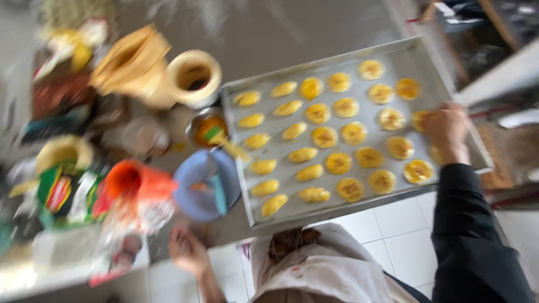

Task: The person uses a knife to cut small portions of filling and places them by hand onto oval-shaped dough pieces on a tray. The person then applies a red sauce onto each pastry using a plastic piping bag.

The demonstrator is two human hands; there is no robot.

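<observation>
Tray (292,210) of yellow pastries, right of frame: right hand (446,132) closed on its far edge, mid-carry. Left hand (188,252) hangs open, lower left, off the tabletop (269,33).

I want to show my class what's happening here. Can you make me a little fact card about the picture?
place: grey worktop, picture blurred
tray: metal baking tray with rows of yellow pastries
right hand: on the tray's right side, among the pastries
left hand: at the worktop's near edge, empty as far as I can tell
beside the tray: blue bowl, orange cup, small bowl with a brush
</observation>
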